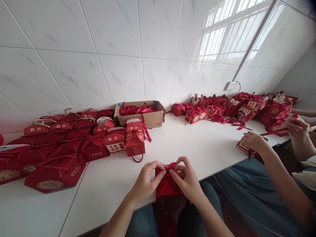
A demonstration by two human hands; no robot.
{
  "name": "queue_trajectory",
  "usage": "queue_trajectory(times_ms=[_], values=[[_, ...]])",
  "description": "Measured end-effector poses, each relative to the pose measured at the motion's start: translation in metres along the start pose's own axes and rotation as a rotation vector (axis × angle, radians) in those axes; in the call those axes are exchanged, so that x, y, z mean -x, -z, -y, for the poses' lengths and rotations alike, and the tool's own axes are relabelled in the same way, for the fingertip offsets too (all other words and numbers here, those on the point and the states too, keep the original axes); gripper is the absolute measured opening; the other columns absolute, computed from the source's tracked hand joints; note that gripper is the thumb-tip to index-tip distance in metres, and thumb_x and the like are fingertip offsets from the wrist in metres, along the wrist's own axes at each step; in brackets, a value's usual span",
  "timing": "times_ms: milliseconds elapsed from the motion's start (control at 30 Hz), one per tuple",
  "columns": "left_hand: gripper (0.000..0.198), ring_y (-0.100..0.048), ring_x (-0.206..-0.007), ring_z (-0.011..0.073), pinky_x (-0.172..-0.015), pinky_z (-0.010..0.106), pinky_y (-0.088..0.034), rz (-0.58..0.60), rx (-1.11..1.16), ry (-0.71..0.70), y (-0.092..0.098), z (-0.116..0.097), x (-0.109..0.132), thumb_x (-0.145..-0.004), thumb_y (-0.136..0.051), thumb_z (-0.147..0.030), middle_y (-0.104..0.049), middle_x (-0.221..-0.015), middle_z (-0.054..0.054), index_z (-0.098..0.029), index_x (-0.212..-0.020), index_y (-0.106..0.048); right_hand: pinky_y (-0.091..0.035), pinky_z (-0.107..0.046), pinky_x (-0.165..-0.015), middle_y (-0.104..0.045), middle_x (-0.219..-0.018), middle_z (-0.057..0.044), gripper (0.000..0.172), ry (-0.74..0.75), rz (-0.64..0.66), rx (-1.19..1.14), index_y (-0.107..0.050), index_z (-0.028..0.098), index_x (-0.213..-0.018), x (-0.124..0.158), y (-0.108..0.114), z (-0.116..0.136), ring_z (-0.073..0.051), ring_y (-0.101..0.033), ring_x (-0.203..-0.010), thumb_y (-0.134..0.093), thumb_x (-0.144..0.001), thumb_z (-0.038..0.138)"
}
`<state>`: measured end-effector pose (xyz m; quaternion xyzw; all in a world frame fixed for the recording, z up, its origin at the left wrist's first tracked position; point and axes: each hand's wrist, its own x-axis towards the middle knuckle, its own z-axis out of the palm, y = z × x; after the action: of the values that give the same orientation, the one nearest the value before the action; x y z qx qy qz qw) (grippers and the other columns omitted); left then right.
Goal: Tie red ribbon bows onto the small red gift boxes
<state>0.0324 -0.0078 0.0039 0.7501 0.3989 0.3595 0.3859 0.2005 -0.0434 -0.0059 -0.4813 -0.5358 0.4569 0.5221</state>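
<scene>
At the table's front edge, a red gift box (166,191) sits close to my body, below my fingers. My left hand (147,177) comes in from the left, thumb and forefinger pinched on red ribbon (170,167) at the top of the box. From the other side my right hand (187,179) pinches the same ribbon, its forefinger bent up. The two thumbs nearly meet there. Whether the ribbon is knotted or looped is too small to tell. The lower part of the box falls in shadow over my lap.
A cardboard carton (153,119) of red ribbons stands against the tiled wall. Many red gift boxes (58,171) crowd the left, with a tall one (134,140) nearest me. More boxes (244,113) and loose ribbons lie at right, where a co-worker's hands (254,142) handle a box and ribbon.
</scene>
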Motion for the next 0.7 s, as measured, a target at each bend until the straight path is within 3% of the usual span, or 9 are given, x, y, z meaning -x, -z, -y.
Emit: queue_trajectory(times_ms=[133,300,400,567,700], values=[[0.006,-0.059,-0.09,0.0187,-0.087,0.033,-0.045,-0.016,-0.007,-0.024,-0.004,0.004,0.001,-0.08,-0.062,-0.022,-0.066,-0.089,0.002,-0.021,-0.082,-0.056,-0.036,-0.019,-0.046,-0.064,-0.073,0.002,0.006,0.089,0.018,0.122,-0.049,0.022,-0.089,0.0,0.0,0.001,-0.007,-0.049,-0.049,-0.052,-0.087,0.026],[0.009,-0.062,-0.084,0.0176,-0.084,0.034,-0.044,-0.103,-0.078,-0.119,-0.006,0.008,0.0,-0.078,-0.062,-0.014,-0.068,-0.081,0.0,-0.021,-0.074,-0.06,-0.049,-0.026,-0.067,-0.069,-0.089,-0.004,0.015,0.165,0.034,0.358,-0.068,0.021,-0.095,0.004,0.004,0.01,-0.016,-0.063,-0.074,-0.057,-0.085,0.025],[0.012,-0.064,-0.079,0.0163,-0.082,0.033,-0.045,-0.138,-0.11,-0.163,-0.007,0.011,0.002,-0.077,-0.064,-0.012,-0.07,-0.077,-0.002,-0.022,-0.07,-0.063,-0.051,-0.028,-0.072,-0.067,-0.087,-0.005,0.016,0.165,0.037,0.401,-0.072,0.021,-0.093,0.006,0.005,0.01,-0.019,-0.064,-0.08,-0.062,-0.082,0.024],[0.013,-0.068,-0.077,0.015,-0.071,0.027,-0.052,-0.158,0.015,-0.176,-0.01,0.014,0.004,-0.08,-0.062,-0.013,-0.073,-0.08,0.0,-0.022,-0.071,-0.064,-0.05,-0.03,-0.067,-0.058,-0.087,-0.007,0.018,0.121,-0.036,0.432,-0.075,0.021,-0.084,0.006,0.004,0.002,-0.018,-0.06,-0.074,-0.057,-0.084,0.026],[0.01,-0.069,-0.079,0.0153,-0.073,0.027,-0.055,-0.091,0.095,-0.12,-0.009,0.016,0.001,-0.081,-0.061,-0.014,-0.073,-0.081,0.001,-0.021,-0.074,-0.065,-0.045,-0.037,-0.09,-0.058,-0.107,-0.01,0.018,0.06,-0.01,0.344,-0.072,0.022,-0.078,0.005,0.007,-0.006,-0.025,-0.056,-0.104,-0.06,-0.083,0.034]])
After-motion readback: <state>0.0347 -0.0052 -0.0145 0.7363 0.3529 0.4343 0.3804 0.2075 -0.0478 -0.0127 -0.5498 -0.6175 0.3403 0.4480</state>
